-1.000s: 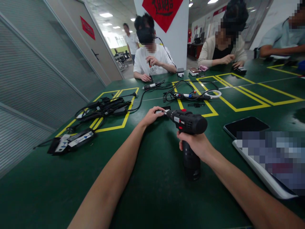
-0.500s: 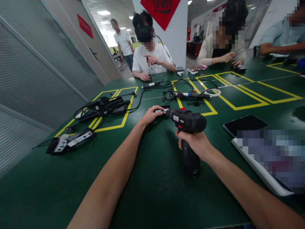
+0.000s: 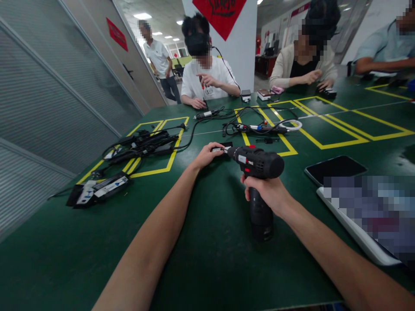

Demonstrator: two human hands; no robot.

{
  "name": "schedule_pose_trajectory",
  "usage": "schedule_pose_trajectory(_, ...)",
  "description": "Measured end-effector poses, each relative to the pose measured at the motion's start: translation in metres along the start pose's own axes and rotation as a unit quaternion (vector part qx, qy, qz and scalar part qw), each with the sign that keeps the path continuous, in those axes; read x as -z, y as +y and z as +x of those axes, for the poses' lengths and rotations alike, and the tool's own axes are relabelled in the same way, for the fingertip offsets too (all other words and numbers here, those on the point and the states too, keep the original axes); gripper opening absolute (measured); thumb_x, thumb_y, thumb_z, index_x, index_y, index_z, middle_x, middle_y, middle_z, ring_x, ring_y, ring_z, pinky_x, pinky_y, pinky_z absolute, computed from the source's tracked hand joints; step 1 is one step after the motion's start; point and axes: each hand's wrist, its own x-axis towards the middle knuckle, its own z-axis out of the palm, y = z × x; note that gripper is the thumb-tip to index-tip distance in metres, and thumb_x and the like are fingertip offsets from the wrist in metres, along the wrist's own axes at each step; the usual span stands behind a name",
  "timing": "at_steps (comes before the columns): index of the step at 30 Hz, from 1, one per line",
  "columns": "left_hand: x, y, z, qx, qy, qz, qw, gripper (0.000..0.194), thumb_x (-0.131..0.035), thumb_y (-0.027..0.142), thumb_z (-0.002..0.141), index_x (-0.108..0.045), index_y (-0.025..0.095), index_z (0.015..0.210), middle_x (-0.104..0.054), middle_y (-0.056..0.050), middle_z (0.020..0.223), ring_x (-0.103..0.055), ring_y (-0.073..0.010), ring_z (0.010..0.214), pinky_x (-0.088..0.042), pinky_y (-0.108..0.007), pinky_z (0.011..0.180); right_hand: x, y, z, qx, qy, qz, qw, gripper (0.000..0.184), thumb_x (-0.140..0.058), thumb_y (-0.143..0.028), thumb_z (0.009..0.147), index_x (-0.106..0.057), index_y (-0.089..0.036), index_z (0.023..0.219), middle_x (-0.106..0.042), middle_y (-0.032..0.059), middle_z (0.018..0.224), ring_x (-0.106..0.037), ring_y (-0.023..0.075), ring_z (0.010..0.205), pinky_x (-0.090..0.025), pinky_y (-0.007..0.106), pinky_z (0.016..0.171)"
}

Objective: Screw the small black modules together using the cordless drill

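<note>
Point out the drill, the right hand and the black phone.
Drill [image 3: 263,163]: head view, black motor housing.
Right hand [image 3: 267,190]: head view, back of the hand.
Black phone [image 3: 336,169]: head view, middle of screen.

This is an office. Around the green table [image 3: 207,242] there are glass partitions [image 3: 48,73] on the left, and behind it ceiling lights [image 3: 142,16], a white pillar [image 3: 238,56] and more desks [image 3: 266,64].

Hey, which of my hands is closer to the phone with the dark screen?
Right. Your right hand grips the drill, just left of the phone. Your left hand is farther left, its fingers at the drill's tip.
</note>
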Motion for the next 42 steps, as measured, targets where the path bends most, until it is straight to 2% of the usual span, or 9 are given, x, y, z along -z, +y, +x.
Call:
schedule_pose_trajectory(14, 0.0001, -0.0012, -0.0002, -0.017, 0.000, 0.009, 1.000, 0.034, -0.065, 0.040, 0.074, -0.070, 0.021, 0.102, -0.068, -0.005, 0.111, -0.057, -0.0234, 0.109, -0.041, -0.039, 0.102, 0.0021, 0.0010, 0.0007, 0.000, -0.001, -0.003, 1.000, 0.009, -0.063, -0.020, 0.068, -0.062, -0.017, 0.077, -0.062, 0.0014, 0.061, -0.056, 0.0140, 0.048, -0.045, 0.028, 0.049)
schedule_pose_trajectory(42, 0.0001, 0.0016, -0.0010, -0.006, 0.004, 0.013, 1.000, 0.036, -0.065, 0.041, 0.073, -0.069, 0.020, 0.103, -0.066, -0.006, 0.111, -0.058, -0.0229, 0.105, -0.041, -0.039, 0.101, 0.0013, 0.0013, 0.0021, 0.009, -0.006, 0.010, 1.000, 0.011, -0.063, -0.019, 0.068, -0.062, -0.018, 0.078, -0.063, 0.0020, 0.063, -0.059, 0.0153, 0.050, -0.046, 0.031, 0.053)
